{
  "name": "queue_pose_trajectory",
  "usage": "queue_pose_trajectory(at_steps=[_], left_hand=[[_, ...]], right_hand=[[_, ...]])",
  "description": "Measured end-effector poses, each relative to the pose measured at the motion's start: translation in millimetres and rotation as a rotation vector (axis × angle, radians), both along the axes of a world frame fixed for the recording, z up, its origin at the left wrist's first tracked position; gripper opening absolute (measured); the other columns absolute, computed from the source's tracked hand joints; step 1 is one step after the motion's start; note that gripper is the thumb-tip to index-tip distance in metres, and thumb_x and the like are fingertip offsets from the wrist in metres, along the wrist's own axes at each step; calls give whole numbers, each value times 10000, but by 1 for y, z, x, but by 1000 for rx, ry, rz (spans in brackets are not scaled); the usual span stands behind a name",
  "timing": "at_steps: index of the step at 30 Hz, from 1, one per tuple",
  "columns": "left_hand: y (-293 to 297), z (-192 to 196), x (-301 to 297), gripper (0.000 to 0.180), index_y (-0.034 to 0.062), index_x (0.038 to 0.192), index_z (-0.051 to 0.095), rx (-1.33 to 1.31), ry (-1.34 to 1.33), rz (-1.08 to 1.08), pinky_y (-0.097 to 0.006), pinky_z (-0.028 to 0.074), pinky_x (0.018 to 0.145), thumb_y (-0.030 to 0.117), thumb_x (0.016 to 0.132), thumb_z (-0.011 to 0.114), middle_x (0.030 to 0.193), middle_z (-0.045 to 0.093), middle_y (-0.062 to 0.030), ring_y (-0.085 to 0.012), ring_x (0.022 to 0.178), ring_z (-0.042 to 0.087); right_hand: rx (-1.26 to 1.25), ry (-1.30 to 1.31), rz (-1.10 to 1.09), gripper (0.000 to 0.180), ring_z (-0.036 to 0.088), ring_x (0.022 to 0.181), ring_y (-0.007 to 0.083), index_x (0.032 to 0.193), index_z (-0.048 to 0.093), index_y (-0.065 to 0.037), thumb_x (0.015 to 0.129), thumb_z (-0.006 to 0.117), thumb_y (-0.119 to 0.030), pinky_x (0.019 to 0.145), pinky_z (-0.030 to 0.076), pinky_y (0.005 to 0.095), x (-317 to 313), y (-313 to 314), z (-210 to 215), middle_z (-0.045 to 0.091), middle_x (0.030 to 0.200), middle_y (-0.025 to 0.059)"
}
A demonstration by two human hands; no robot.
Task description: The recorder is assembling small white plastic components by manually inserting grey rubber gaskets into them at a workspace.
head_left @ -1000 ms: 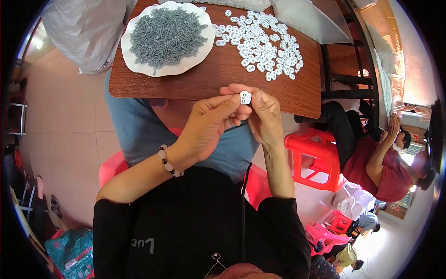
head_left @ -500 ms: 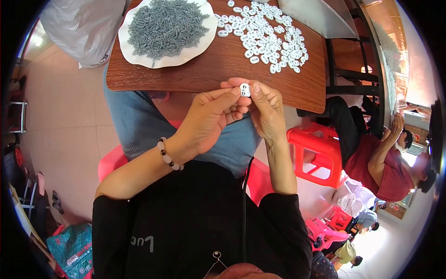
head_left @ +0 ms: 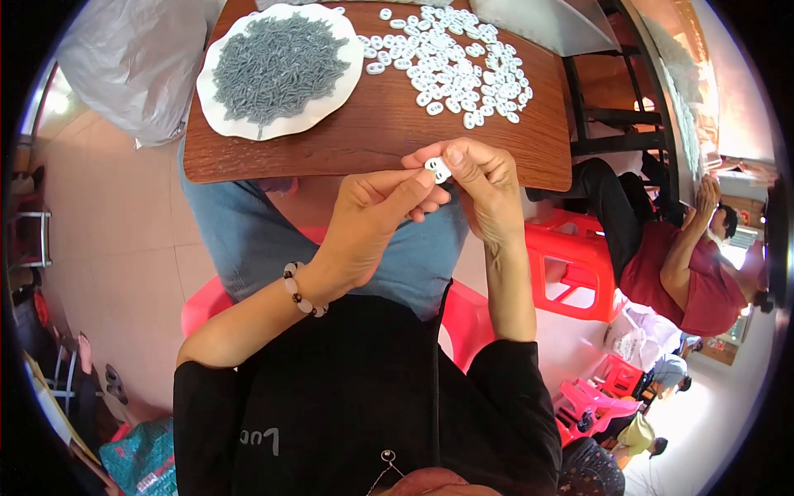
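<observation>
A small white oval piece (head_left: 437, 170) with dark openings is held in front of the table's near edge. My left hand (head_left: 374, 217) pinches its lower left side, thumb on top and fingers curled beneath. At its upper right, the thumb and forefinger of my right hand (head_left: 490, 183) grip the same piece. Beyond my hands, many similar white oval pieces (head_left: 447, 70) lie scattered on the brown table (head_left: 372, 153). To their left, a white wavy-rimmed plate (head_left: 217, 124) bears a heap of small slender grey pieces (head_left: 277, 66), too small to name exactly.
A grey plastic bag (head_left: 136, 74) hangs left of the table. My legs are under the table edge. Red stools (head_left: 571, 273) stand at the right, near a seated person in a dark red top (head_left: 682, 281). A teal bag (head_left: 141, 446) lies at the lower left.
The white piece has tilted between my fingers, and my right hand has turned slightly with it. The whole view has shifted a little, so the table appears rotated.
</observation>
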State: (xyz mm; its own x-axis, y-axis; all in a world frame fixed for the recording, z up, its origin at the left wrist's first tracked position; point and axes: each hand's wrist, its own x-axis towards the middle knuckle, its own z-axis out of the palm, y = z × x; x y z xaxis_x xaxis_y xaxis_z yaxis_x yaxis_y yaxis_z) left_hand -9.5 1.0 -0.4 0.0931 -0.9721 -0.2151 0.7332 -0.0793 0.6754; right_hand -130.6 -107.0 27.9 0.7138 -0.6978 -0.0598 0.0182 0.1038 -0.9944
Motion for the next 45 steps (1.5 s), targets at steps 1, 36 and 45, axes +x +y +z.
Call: queue_pose_trajectory(at_steps=[1,36,45], left_hand=[[-1,4,-2,221,2,956,683,-16,-70,36,-219,444,709,191,926,572,869,676,-54,-75,772,569],[1,15,-21,213,-32,1021,657,-242,-265,295,-220,480,690,126,941,540,890,682,-93,-86,759,599],[-1,9,-23,209,-33,1017,655,-233,-264,301,-226,484,695,121,941,537,882,678,-92,-88,758,598]], right_hand=[[29,11,33,362,637,756,159,931,651,56,946,525,-283,694,516,277,-2,-2,5,676,915,175],[-151,115,119,316,626,714,121,895,678,38,941,545,-244,662,506,249,7,5,52,684,814,108],[-182,121,121,303,600,598,107,895,656,54,953,525,-213,534,490,227,6,6,47,668,771,90]])
